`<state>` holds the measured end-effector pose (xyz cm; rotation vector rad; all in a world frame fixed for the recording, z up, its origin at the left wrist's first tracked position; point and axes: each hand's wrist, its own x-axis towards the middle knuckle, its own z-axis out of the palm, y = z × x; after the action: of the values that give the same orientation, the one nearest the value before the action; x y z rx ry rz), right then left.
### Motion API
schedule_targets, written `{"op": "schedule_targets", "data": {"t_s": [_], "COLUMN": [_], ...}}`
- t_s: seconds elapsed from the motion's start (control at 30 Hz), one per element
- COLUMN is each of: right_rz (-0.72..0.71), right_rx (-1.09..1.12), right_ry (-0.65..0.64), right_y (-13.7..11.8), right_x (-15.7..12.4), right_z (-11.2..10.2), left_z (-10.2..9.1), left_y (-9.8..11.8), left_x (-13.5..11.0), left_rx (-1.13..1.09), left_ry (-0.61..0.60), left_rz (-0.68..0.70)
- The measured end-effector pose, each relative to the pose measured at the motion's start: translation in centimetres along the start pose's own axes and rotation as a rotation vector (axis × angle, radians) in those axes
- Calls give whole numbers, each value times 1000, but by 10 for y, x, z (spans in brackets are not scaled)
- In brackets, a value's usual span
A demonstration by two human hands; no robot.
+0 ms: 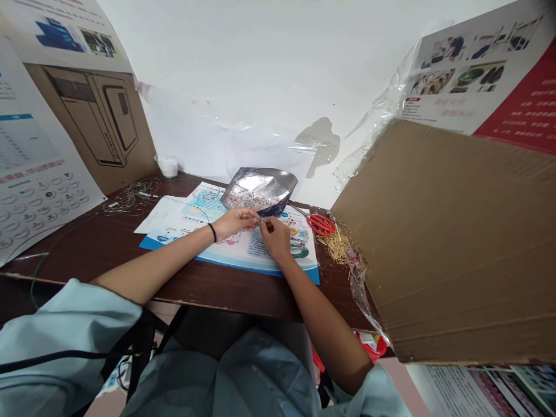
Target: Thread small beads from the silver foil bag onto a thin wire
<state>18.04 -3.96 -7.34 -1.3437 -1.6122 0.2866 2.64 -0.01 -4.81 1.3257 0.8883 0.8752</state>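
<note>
My left hand (237, 222) and my right hand (274, 236) meet over a printed paper sheet (226, 246) on the dark wooden table (108, 249). Both hands have the fingers pinched together on a tiny piece that is too small to name. My left wrist wears a black band. Just behind the hands lies an open silver foil bag (259, 190) holding small colourful beads. My arms reach forward from light blue sleeves.
Red-handled scissors (320, 224) and a heap of thin gold pins (337, 246) lie to the right. A big cardboard sheet (456, 243) leans at the right, another cardboard box (98, 124) at the left. Thin wires (130, 197) and a white cup (168, 166) sit at the back left.
</note>
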Motion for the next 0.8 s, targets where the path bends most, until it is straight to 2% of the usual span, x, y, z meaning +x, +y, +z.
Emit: {"op": "schedule_targets", "data": {"t_s": [0.8], "right_rz": [35], "right_rx": [2], "right_ry": [-12], "right_y": [-3], "right_x": [-1], "right_z": [-2], "left_z": [-1], "left_y": [-2], "left_x": [2], "left_rx": [40], "left_ry": [-3], "left_rz": [19]}}
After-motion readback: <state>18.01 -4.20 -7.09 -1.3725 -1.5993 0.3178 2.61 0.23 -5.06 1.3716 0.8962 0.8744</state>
